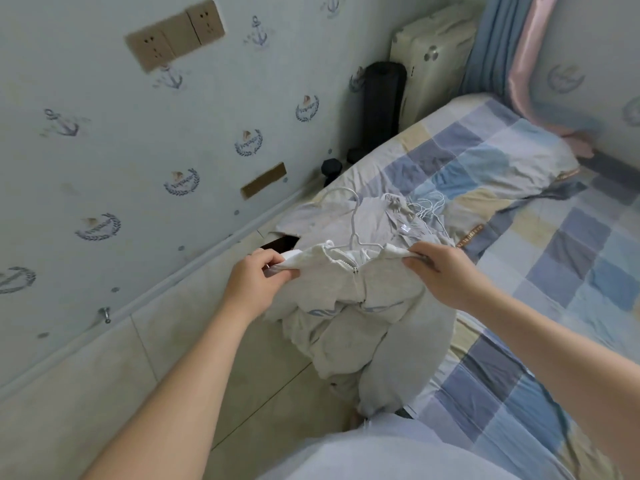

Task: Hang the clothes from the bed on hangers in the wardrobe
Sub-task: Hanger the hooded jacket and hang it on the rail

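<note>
Right, the zip jacket (349,306) is up off the bed (519,258), held over the bed's left edge w/ its hem bunched and hanging toward the floor tiles (156,393). The left hand (258,277) pinches one shoulder at 9 o'clock of the collar, thumb & fingers curled on the cloth. The right hand (446,271) grips the other shoulder at 3 o'clock, fingers folded round it. A white hanger (356,237) sits in the neck, hook up at 12 o'clock.

Beyond it, a grey garment (377,216) lies on the bed, spare wire hangers (429,206) just beside at 1 o'clock.

Room: a narrow floor strip btwn bed edge & wall (138,150) on the 9 o'clock side. Toward 12 o'clock that strip holds a dumbbell (330,169), a black roll (382,105) & a cream suitcase (433,53). Curtain (498,39) hangs at 1 o'clock. Rumpled checked sheet spreads from 2 to 5 o'clock.

Writing: blue-grey letters across the jacket chest, folded, can't read. Small white tag (403,228) on the grey garment, too small. Orange lettered strip (469,233) at the sheet edge, blurred. Wallpaper crests carry script, illegible. Sockets (173,32) at 11 o'clock.
</note>
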